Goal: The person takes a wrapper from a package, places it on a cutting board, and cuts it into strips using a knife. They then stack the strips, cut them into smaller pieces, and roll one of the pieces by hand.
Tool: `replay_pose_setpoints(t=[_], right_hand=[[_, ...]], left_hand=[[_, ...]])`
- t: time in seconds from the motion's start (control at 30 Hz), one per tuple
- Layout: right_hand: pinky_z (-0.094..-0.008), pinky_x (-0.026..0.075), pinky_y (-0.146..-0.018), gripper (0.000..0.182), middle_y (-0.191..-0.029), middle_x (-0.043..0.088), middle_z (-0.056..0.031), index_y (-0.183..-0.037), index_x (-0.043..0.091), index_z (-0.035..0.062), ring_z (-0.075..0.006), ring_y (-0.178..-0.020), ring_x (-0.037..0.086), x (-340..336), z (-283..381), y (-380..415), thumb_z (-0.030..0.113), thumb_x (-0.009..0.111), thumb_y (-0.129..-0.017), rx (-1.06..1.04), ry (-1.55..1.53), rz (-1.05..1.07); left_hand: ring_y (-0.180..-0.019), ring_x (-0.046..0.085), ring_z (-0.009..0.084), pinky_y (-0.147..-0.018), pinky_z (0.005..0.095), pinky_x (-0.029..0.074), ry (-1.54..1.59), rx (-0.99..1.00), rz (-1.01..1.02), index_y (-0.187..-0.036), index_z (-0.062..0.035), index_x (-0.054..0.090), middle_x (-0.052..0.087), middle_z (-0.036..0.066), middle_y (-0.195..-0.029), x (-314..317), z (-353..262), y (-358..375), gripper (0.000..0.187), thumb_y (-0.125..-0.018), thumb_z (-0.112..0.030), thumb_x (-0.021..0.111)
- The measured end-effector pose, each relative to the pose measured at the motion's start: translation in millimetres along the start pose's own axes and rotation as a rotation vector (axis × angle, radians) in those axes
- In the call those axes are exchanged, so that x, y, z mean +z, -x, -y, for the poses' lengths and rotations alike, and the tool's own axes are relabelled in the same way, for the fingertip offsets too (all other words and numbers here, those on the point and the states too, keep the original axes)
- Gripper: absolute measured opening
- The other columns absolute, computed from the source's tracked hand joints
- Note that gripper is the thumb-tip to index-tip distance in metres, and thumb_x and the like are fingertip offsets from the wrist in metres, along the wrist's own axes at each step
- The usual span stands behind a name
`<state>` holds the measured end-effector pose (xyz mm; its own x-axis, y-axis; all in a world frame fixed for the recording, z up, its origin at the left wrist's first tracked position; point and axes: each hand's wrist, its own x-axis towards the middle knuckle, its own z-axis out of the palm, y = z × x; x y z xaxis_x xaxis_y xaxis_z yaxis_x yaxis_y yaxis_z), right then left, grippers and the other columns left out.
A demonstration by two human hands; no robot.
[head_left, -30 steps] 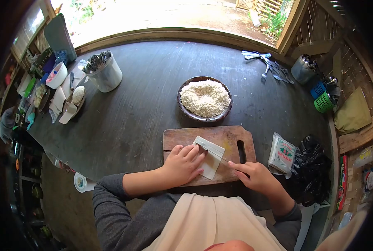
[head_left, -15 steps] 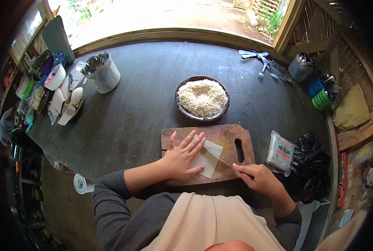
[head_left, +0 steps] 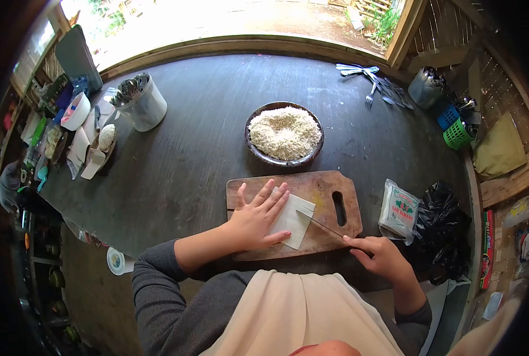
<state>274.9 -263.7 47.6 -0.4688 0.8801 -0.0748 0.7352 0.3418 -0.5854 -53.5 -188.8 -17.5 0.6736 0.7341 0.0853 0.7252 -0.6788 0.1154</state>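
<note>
A wooden cutting board (head_left: 252, 184) with a handle slot lies on the dark table. On it is a flat pale square sheet (head_left: 297, 222), cut into near its upper edge. My left hand (head_left: 257, 221) rests on the sheet's left side, fingers spread and palm down. A thin knife (head_left: 327, 228) is gripped in my right hand (head_left: 377, 252), its tip touching the sheet's upper right part. Beyond the board stands a dark round bowl (head_left: 255, 153) of shredded pale food (head_left: 285, 133).
A white packet (head_left: 400, 210) and a black plastic bag (head_left: 441, 228) lie right of the board. Forks and spoons (head_left: 371, 83) lie at the back right. A cutlery-filled bucket (head_left: 147, 107) stands at the back left, near a white bowl (head_left: 76, 113).
The knife has drawn back to the right with my right hand, and its tip now sits closer to the sheet's right edge. My left hand holds nearly the same place.
</note>
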Motion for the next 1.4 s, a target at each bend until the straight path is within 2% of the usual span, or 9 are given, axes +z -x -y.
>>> replay_pose_setpoints(t=[0.1,0.17,0.33,0.43,0.5,0.7,0.8,1.1,1.4], right_hand=[[-0.0336,0.049,-0.060,0.035,-0.079,0.067,-0.0133,-0.117,0.067,0.0123,-0.0273,-0.064,0.063,-1,-3,13,0.009,0.070,-0.083,0.031,0.019,-0.010],[-0.0371,0.049,-0.058,0.035,-0.072,0.063,-0.0110,-0.119,0.067,0.0210,-0.0285,-0.062,0.061,0,-5,23,0.016,0.069,-0.084,0.054,-0.004,-0.063],[-0.0366,0.049,-0.058,0.034,-0.071,0.063,-0.0113,-0.118,0.068,0.0190,-0.0283,-0.061,0.061,-3,-3,34,0.015,0.069,-0.084,0.084,-0.017,-0.076],[-0.0363,0.048,-0.058,0.034,-0.071,0.063,-0.0113,-0.118,0.068,0.0180,-0.0282,-0.061,0.060,-3,-1,32,0.014,0.070,-0.084,0.071,-0.068,-0.097],[-0.0362,0.048,-0.057,0.035,-0.071,0.063,-0.0113,-0.118,0.067,0.0178,-0.0282,-0.060,0.060,-1,0,26,0.014,0.070,-0.084,0.059,-0.104,-0.114],[-0.0376,0.049,-0.058,0.036,-0.070,0.062,-0.0117,-0.121,0.065,0.0191,-0.0288,-0.062,0.061,16,7,-8,0.016,0.068,-0.085,-0.103,0.012,-0.137],[-0.0386,0.050,-0.059,0.035,-0.071,0.062,-0.0114,-0.122,0.065,0.0208,-0.0294,-0.063,0.062,24,16,-22,0.018,0.065,-0.087,-0.162,0.041,-0.175],[-0.0380,0.052,-0.065,0.038,-0.078,0.065,-0.0119,-0.124,0.064,0.0195,-0.0292,-0.069,0.063,27,29,-38,0.014,0.064,-0.086,-0.081,0.104,-0.094],[-0.0381,0.052,-0.065,0.039,-0.076,0.065,-0.0120,-0.124,0.064,0.0197,-0.0293,-0.068,0.063,28,29,-40,0.014,0.065,-0.086,-0.087,0.080,-0.085]], left_hand=[[-0.149,0.012,0.0266,-0.104,0.0672,0.001,0.023,-0.003,-0.001,-0.148,-0.0016,0.030,0.020,0.011,-0.159,1,0,0,0.087,-0.090,-0.066,0.037],[-0.149,0.011,0.0266,-0.104,0.0671,0.002,0.021,-0.002,-0.002,-0.148,-0.0016,0.030,0.020,0.011,-0.159,1,0,0,0.087,-0.090,-0.066,0.037],[-0.149,0.008,0.0284,-0.104,0.0696,0.002,0.034,-0.015,0.051,-0.150,-0.0023,0.027,0.016,0.011,-0.160,-5,-2,0,0.087,-0.091,-0.065,0.039],[-0.147,0.016,0.0288,-0.104,0.0678,0.005,-0.047,0.001,-0.001,-0.146,-0.0043,0.035,0.023,0.013,-0.158,-9,-9,7,0.080,-0.092,-0.062,0.042],[-0.140,0.030,0.0297,-0.106,0.0607,0.015,-0.012,0.033,-0.029,-0.141,-0.0066,0.043,0.035,0.014,-0.150,-15,-16,16,0.068,-0.092,-0.053,0.048],[-0.125,0.046,0.0305,-0.096,0.0419,0.040,0.009,0.086,-0.049,-0.136,-0.0073,0.049,0.048,0.016,-0.137,-24,-25,27,0.054,-0.092,-0.038,0.056],[-0.121,0.049,0.0275,-0.092,0.0369,0.044,-0.024,0.116,-0.140,-0.127,-0.0044,0.056,0.053,0.013,-0.131,-20,-25,27,0.049,-0.089,-0.034,0.058],[-0.113,0.055,0.0339,-0.094,0.0405,0.047,0.067,0.176,-0.246,-0.112,-0.0029,0.060,0.058,0.016,-0.115,-11,-20,19,0.030,-0.089,-0.023,0.060],[-0.110,0.056,0.0353,-0.094,0.0392,0.048,0.120,0.194,-0.226,-0.109,0.0004,0.059,0.057,0.017,-0.108,-9,-19,17,0.029,-0.088,-0.020,0.061]])
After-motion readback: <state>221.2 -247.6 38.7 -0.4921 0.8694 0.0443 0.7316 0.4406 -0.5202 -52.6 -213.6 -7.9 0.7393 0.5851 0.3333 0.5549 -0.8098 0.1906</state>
